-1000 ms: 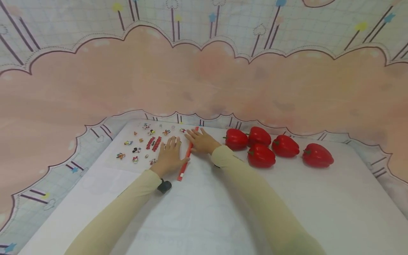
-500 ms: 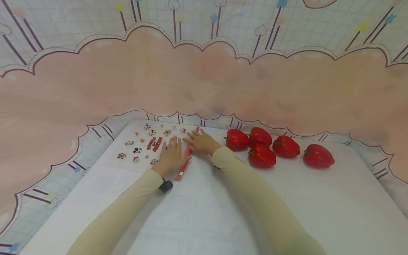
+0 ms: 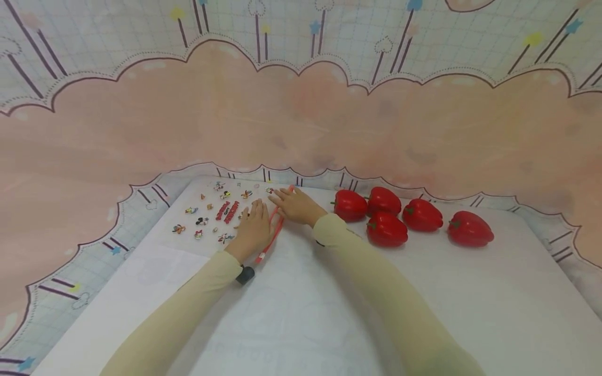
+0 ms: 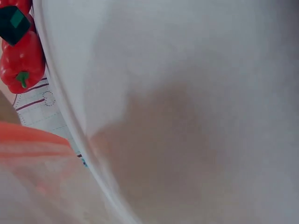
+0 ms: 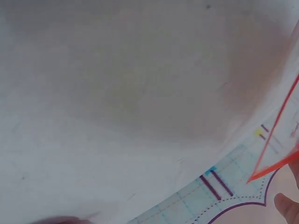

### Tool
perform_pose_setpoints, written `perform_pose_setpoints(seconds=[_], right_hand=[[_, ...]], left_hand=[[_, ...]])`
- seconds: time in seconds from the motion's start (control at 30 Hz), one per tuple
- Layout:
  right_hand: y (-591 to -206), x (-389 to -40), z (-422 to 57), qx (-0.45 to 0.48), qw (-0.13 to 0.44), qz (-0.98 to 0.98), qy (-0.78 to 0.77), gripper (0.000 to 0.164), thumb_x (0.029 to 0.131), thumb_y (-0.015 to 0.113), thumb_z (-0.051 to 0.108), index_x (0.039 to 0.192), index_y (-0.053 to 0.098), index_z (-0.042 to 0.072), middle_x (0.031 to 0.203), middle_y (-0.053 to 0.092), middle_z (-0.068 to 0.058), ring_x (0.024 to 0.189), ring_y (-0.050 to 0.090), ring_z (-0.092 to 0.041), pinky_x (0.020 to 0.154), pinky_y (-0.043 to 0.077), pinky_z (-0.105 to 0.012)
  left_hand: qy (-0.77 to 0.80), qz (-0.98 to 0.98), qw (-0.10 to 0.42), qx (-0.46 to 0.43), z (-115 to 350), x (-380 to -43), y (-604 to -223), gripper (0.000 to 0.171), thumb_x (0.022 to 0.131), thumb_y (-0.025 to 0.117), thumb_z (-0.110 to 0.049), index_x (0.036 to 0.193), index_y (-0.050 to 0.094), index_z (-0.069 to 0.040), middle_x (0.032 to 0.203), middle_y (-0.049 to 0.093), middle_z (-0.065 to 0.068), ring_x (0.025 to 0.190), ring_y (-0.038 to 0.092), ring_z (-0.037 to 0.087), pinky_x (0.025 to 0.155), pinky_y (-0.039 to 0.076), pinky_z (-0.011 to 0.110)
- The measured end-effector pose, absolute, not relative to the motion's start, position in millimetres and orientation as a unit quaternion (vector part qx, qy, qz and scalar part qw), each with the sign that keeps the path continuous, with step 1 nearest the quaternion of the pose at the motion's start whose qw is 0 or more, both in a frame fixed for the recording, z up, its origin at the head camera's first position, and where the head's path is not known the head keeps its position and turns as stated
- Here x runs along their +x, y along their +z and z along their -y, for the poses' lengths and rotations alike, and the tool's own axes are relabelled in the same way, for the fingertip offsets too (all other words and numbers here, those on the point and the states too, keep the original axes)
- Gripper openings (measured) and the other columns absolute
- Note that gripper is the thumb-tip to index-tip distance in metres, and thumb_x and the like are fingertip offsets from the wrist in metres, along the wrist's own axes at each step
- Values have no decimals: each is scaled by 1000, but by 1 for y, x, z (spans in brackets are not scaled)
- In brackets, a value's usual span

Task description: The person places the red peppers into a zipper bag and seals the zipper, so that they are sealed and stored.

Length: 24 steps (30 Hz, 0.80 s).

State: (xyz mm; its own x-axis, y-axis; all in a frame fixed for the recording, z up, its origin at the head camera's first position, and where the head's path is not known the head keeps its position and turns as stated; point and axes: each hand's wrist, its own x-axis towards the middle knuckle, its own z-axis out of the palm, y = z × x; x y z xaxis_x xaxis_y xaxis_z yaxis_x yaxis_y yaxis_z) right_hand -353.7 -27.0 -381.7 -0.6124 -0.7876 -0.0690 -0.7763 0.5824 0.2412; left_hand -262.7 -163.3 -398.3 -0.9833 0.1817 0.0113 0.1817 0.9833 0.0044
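A clear plastic pouch (image 3: 188,235) with cartoon prints and a red edge strip (image 3: 277,230) lies at the back left of the table. My left hand (image 3: 252,230) rests on its printed film, fingers extended, with the thumb beside the strip. My right hand (image 3: 297,207) reaches over the strip from the other side, near its far end. Close up in the left wrist view, the strip (image 4: 32,140) stands bent above the table. In the right wrist view, fingers (image 5: 282,203) show beside a raised pouch corner (image 5: 261,176); I cannot tell whether they pinch it.
Several red bell peppers stand at the back right, the nearest a front pepper (image 3: 386,230) close to my right forearm. Behind the white table (image 3: 301,313) hangs a patterned cloth (image 3: 301,120). A black wrist device (image 3: 245,275) sits at my left cuff.
The red strip, flat and straight before, now looks thinner and bowed, turned up on edge. My left thumb has drawn in from across the strip. My right fingers have shifted slightly left.
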Motion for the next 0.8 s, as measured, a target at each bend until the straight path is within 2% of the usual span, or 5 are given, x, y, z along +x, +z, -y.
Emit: perform_pose_setpoints(seconds=[0.33, 0.47, 0.57, 0.7, 0.8], right_hand=[[-382, -360, 21, 390, 18, 910, -139, 52, 98, 43, 16, 148, 27, 16, 154, 30, -3, 142, 29, -19, 115, 24, -46], [-381, -360, 20, 405, 28, 904, -133, 53, 97, 46, 14, 148, 29, 15, 152, 33, -4, 141, 31, -19, 114, 26, -46], [-378, -357, 20, 415, 38, 899, -132, 54, 96, 49, 17, 147, 30, 15, 151, 35, -4, 141, 33, -19, 114, 26, -46], [-373, -354, 18, 425, 64, 896, -115, 52, 96, 50, 20, 145, 35, 15, 149, 39, -5, 138, 37, -20, 113, 28, -46], [-371, -351, 16, 431, 85, 893, -94, 50, 96, 50, 23, 143, 38, 14, 147, 42, -6, 137, 40, -20, 112, 29, -46]], left_hand=[[-42, 993, 6, -111, 161, -250, -388, 62, 96, 37, -25, 144, 20, 11, 152, 18, 28, 143, 17, 40, 115, 16, 55], [-37, 991, -29, -128, 163, -247, -379, 67, 97, 38, -32, 145, 17, 9, 153, 14, 28, 143, 15, 41, 115, 15, 56], [-17, 990, -27, -137, 166, -247, -368, 71, 97, 41, -39, 145, 19, 8, 153, 16, 28, 143, 17, 41, 115, 16, 55], [39, 988, 34, -148, 169, -252, -354, 68, 95, 45, -42, 140, 35, 7, 146, 34, 27, 138, 30, 41, 114, 21, 55], [82, 980, 90, -160, 169, -255, -347, 60, 92, 48, -44, 127, 52, 5, 132, 53, 24, 129, 44, 39, 111, 28, 54]])
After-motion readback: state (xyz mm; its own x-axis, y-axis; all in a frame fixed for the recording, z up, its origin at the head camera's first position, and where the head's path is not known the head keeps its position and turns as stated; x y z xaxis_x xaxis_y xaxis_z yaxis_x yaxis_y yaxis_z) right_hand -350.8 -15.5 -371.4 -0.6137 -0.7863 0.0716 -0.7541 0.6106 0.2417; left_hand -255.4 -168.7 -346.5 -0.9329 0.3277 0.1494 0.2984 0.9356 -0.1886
